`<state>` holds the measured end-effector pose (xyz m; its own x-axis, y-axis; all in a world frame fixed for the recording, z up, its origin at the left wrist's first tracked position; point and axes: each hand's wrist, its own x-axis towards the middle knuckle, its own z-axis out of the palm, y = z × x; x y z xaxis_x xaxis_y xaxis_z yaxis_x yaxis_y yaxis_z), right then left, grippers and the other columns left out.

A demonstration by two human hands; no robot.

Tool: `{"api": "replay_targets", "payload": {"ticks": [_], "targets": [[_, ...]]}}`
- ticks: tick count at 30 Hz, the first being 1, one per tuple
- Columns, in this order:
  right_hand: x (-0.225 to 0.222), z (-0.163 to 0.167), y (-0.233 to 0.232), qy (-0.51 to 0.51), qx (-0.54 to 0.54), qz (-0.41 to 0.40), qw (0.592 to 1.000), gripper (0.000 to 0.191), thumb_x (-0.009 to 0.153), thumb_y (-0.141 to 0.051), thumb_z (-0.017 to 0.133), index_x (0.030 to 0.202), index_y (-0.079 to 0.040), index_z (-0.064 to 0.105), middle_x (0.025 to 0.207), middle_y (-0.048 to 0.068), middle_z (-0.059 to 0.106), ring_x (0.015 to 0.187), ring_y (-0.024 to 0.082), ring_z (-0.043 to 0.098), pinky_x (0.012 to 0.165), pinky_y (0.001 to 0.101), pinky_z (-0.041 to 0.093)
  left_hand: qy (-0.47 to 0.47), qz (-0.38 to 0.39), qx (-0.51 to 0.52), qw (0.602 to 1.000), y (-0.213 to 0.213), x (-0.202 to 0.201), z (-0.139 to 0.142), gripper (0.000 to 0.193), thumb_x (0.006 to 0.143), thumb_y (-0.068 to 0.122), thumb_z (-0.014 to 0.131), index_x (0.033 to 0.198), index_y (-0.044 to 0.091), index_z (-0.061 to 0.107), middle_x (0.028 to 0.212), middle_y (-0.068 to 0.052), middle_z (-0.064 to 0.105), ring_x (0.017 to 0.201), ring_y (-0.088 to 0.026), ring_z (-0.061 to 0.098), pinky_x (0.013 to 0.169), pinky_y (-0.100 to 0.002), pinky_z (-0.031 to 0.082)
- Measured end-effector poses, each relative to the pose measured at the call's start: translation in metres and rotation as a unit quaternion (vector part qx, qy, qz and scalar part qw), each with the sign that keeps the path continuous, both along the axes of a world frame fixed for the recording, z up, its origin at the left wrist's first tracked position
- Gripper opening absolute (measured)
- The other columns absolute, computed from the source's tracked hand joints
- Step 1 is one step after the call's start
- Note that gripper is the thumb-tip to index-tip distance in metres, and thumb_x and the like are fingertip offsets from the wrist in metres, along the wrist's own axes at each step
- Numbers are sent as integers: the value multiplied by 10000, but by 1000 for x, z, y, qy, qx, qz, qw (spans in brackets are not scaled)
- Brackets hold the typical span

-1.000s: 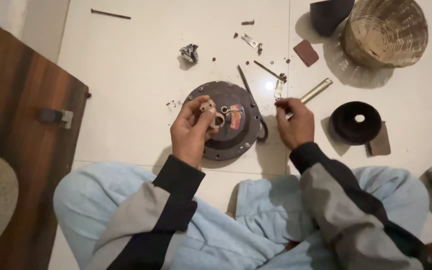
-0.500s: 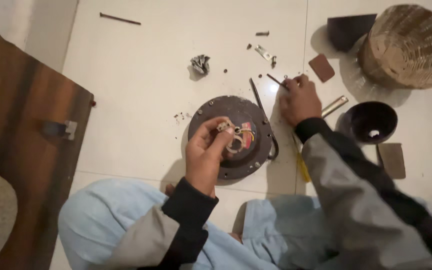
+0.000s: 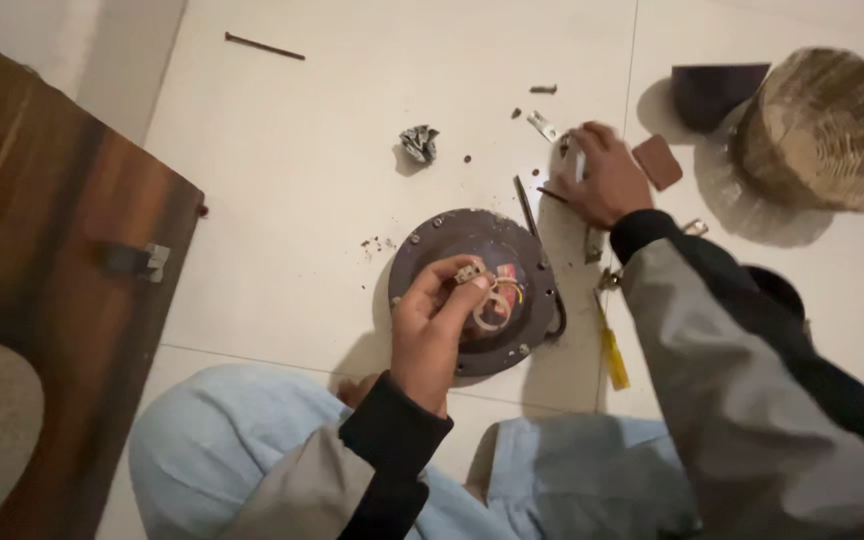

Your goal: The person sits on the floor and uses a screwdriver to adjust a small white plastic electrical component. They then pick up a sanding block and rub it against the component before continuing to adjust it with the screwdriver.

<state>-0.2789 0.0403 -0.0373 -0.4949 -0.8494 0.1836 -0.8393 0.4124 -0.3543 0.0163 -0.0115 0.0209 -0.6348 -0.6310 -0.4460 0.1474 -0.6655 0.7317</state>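
Dark metal, round and flat, the motor housing (image 3: 477, 290) lies on the floor tiles (image 3: 282, 180) before your knees. Your left hand (image 3: 437, 325) pinches the white wire loops (image 3: 492, 305) at its centre, fingers closed on them. Your right hand (image 3: 607, 175) reaches among loose screws and brackets (image 3: 542, 125) — whether it grips anything cannot be told. The housing appears disassembled; a yellow-handled screwdriver (image 3: 612, 350) lies unused beside it.

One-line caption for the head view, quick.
Left hand grips wires on round motor plate; right hand reaches among small metal parts on floor.
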Motion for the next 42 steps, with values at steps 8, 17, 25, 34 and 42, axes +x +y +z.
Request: {"api": "replay_targets", "payload": {"ticks": [8, 17, 25, 34, 42], "targets": [[31, -9, -21, -22, 8, -1, 1000, 243, 940, -91, 636, 1173, -103, 700, 1235, 78, 636, 1148, 293, 633, 937, 432, 547, -35, -6, -18, 999, -1, 3, 5, 263, 901, 162, 718, 1141, 55, 706, 938, 12, 717, 723, -31, 581, 575, -197, 442], [-10, -4, -3, -19, -16, 107, 994, 340, 903, 13, 580, 1202, -80, 712, 1230, 134, 646, 1091, 367, 630, 892, 443, 516, -33, -10, -19, 999, -1, 4, 7, 265, 903, 161, 714, 1143, 49, 706, 911, 9, 704, 677, -30, 548, 556, -200, 427], [-16, 8, 89, -74, 27, -16, 997, 246, 931, -86, 691, 1175, -72, 722, 1111, 109, 694, 896, 287, 707, 817, 397, 572, -41, -20, -13, 999, -4, 3, 8, 257, 902, 165, 687, 1138, 62, 697, 923, 11, 734, 685, -23, 583, 539, -195, 431], [26, -4, 114, -92, 48, -94, 990, 169, 910, -133, 707, 1062, -96, 770, 1075, 80, 711, 859, 286, 709, 792, 391, 565, -54, -17, -11, 998, -9, 4, 2, 255, 931, 199, 650, 1142, 65, 702, 924, 3, 732, 680, -34, 576, 529, -206, 434], [47, -9, 111, -77, 45, -46, 995, 166, 890, -203, 748, 1036, -134, 789, 1006, 68, 708, 864, 286, 702, 761, 404, 557, -38, -4, -10, 999, -13, 6, 4, 272, 954, 186, 606, 1167, 52, 710, 918, 3, 700, 710, -50, 588, 560, -220, 456]]}}
